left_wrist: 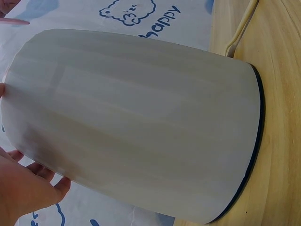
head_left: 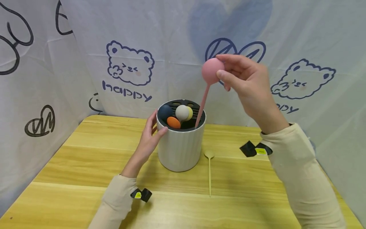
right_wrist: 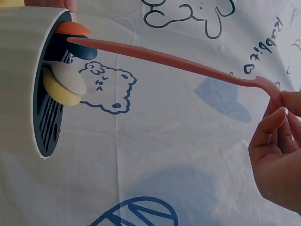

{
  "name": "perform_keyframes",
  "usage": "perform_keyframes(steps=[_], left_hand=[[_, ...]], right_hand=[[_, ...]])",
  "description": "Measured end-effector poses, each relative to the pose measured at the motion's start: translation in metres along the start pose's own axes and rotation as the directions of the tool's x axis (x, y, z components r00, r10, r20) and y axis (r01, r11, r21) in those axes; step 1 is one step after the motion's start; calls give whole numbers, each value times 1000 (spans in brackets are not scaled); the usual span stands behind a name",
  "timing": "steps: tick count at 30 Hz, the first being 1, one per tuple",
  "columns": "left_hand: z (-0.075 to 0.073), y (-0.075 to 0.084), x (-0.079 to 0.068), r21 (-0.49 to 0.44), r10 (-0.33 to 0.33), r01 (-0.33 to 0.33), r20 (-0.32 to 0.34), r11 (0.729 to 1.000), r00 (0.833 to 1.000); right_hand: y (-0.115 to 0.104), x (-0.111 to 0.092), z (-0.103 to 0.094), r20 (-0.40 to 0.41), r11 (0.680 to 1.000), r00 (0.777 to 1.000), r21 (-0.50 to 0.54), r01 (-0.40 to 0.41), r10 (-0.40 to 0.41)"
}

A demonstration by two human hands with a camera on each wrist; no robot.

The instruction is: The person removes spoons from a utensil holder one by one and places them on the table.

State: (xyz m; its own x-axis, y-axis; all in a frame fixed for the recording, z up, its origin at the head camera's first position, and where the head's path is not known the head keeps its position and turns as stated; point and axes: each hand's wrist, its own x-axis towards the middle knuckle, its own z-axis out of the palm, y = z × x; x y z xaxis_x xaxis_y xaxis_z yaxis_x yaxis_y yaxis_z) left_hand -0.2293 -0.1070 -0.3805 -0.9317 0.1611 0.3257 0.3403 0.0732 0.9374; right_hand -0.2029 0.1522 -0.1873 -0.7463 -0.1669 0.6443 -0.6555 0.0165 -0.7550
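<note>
My right hand (head_left: 248,87) pinches a pink spoon (head_left: 212,71) by its round bowl, between thumb and fingers, above the utensil holder (head_left: 180,149). The handle slants down, its tip overlapping the holder's right rim in the head view. My left hand (head_left: 148,138) grips the holder's left side near the top, thumb on the front at the rim. The holder is white and ribbed, upright, with a black slotted insert (head_left: 194,109). Dark blue (head_left: 166,112), white (head_left: 182,112), yellow (head_left: 189,113) and orange (head_left: 173,122) spoon heads show in its mouth; their handles are hidden inside.
A pale yellow spoon (head_left: 209,171) lies on the wooden table (head_left: 85,165) right of the holder, its bowl toward the back. Behind the table hangs a white cloth (head_left: 177,38) with bear drawings. A black wrist device shows on each sleeve.
</note>
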Motion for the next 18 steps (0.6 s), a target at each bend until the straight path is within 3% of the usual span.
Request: perform_keyframes(steps=[8,18], left_hand=[[0,1,-1,-5,-10,10,2,1000,1000],[0,1,0,-5,-8,8,1,1000,1000]], right_hand=[[-2,-8,-4,29,998,997,-15,-67,68],[11,-19,-11,20,992,992,-21,-121,121]])
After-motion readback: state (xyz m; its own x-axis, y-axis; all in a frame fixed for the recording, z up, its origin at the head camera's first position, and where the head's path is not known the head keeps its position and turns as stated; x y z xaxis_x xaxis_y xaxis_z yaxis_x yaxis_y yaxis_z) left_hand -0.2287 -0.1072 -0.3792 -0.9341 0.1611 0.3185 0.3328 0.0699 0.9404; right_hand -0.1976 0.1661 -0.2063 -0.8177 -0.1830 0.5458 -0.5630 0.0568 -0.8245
